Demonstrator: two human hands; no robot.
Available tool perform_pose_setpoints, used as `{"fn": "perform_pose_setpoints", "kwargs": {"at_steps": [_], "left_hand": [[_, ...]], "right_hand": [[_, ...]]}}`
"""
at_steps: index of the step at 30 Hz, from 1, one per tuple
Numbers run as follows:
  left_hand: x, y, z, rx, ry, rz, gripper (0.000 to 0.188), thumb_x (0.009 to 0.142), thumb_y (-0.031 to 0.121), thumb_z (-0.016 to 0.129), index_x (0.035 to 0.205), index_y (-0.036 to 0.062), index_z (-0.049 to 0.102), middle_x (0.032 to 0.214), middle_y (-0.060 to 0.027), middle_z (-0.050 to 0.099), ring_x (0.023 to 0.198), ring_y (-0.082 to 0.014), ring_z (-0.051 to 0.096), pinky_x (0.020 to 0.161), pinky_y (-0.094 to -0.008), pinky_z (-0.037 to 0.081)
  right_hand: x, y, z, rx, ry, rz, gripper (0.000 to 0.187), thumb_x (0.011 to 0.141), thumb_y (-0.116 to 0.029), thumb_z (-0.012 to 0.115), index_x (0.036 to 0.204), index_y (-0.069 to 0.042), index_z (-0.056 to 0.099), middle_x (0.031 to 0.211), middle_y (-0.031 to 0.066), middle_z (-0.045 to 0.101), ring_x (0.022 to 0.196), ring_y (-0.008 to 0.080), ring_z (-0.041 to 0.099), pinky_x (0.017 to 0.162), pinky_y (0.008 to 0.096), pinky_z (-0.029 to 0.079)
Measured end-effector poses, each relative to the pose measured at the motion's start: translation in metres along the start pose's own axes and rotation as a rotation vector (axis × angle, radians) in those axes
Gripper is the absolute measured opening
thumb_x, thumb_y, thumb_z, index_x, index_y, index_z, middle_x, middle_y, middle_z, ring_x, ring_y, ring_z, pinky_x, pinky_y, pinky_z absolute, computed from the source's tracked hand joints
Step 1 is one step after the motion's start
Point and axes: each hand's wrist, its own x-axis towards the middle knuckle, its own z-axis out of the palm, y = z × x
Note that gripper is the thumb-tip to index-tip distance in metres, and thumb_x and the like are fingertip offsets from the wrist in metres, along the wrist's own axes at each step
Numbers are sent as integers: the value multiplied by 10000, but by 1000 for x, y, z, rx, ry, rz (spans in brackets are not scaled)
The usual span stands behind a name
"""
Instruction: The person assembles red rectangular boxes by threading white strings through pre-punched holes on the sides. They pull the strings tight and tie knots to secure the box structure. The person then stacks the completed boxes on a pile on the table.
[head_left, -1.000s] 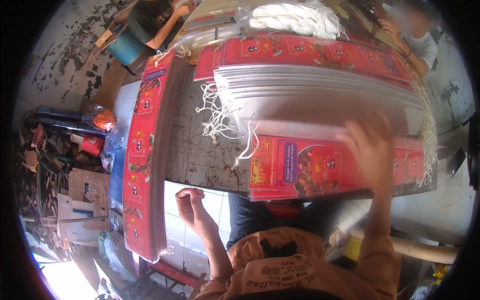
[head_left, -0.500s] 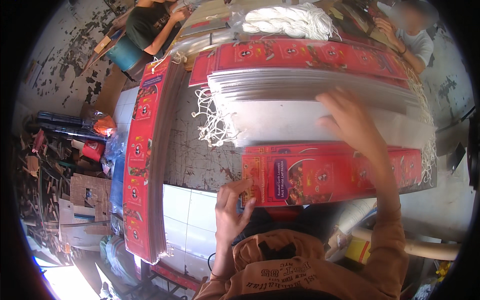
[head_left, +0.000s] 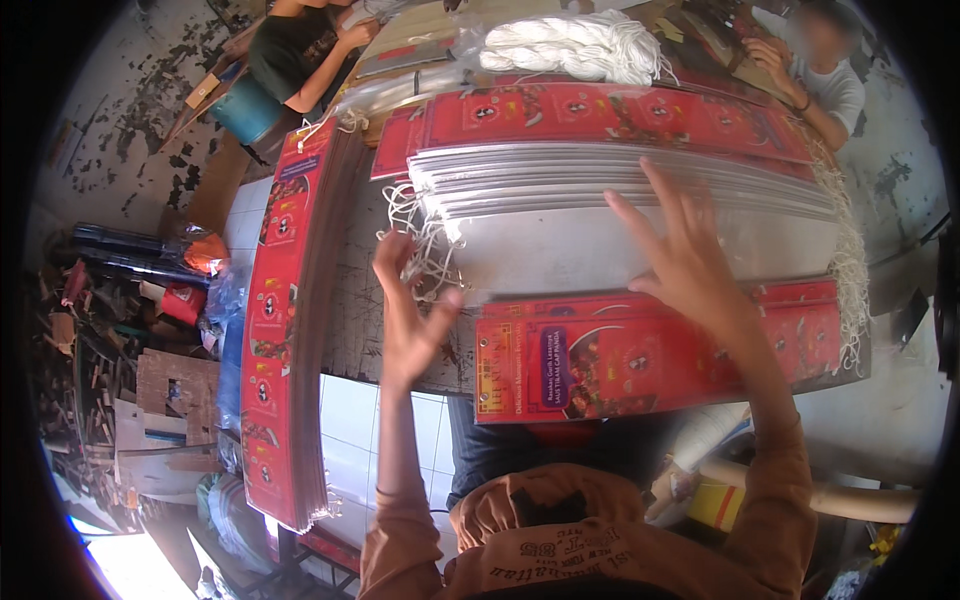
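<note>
Long red printed card strips [head_left: 655, 365] lie at the table's near edge, a few overlapping. Behind them, a fanned stack of the same strips [head_left: 640, 235] shows its pale grey backs. White cord loops [head_left: 425, 245] hang out at the stack's left end, more at its right end. My left hand [head_left: 410, 320] is beside the left loops, fingers apart, holding nothing I can see. Over the pale backs my right hand [head_left: 685, 250] hovers with fingers spread, slightly blurred, nothing in it.
A tall stack of red strips [head_left: 275, 330] stands along the left. Behind the fanned stack lie more red strips [head_left: 620, 110] and a bundle of white cord [head_left: 570, 48]. Two people sit across the table, one in a dark shirt [head_left: 290, 55], one in a white shirt [head_left: 835, 95].
My left hand has left the near strip's left end and moved up and left to the cords. My right hand has shifted slightly, its fingers spreading wider. The near strips sit slightly nearer me.
</note>
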Motion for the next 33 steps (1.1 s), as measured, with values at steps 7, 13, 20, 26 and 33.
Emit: {"fn": "perform_pose_setpoints", "kwargs": {"at_steps": [7, 13, 20, 26, 33], "left_hand": [[77, -11, 17, -219, 245, -239, 726, 913, 518, 371, 1391, 41, 105, 1328, -262, 309, 1266, -319, 300, 1042, -398, 225], [78, -19, 34, -420, 343, -159, 577, 939, 480, 328, 1300, 30, 316, 1229, -128, 413, 1171, -224, 369, 1012, -350, 256], [76, -28, 42, -462, 399, 44, 461, 949, 409, 314, 1171, 18, 421, 1083, -87, 490, 1038, -174, 448, 938, -314, 314], [74, -31, 47, -588, 425, 163, 487, 921, 440, 370, 1154, 15, 420, 1093, -95, 476, 1041, -176, 440, 947, -315, 298], [67, -38, 45, -645, 372, 172, 605, 884, 516, 378, 1225, 16, 391, 1175, -138, 473, 1107, -214, 443, 981, -338, 299]], "right_hand": [[-1, 3, 15, -22, 95, 4, 959, 537, -204, 804, 1375, -314, 350, 1369, 168, 327, 1228, 305, 392, 974, 623, 297], [6, 6, 34, -190, 277, -15, 897, 581, -172, 774, 1362, -349, 369, 1242, 155, 408, 1130, 307, 460, 930, 629, 319], [11, 3, 37, -173, 309, 33, 841, 625, -275, 759, 1369, -312, 367, 1144, 101, 413, 1084, 262, 445, 940, 613, 309], [-3, 32, 47, -182, 494, -85, 669, 739, -530, 620, 1299, -196, 475, 1225, 94, 453, 1115, 224, 450, 988, 461, 302], [3, 32, 20, -149, 476, -66, 650, 831, -521, 504, 1229, -7, 513, 1224, 162, 545, 1080, 260, 563, 982, 426, 353]]}}
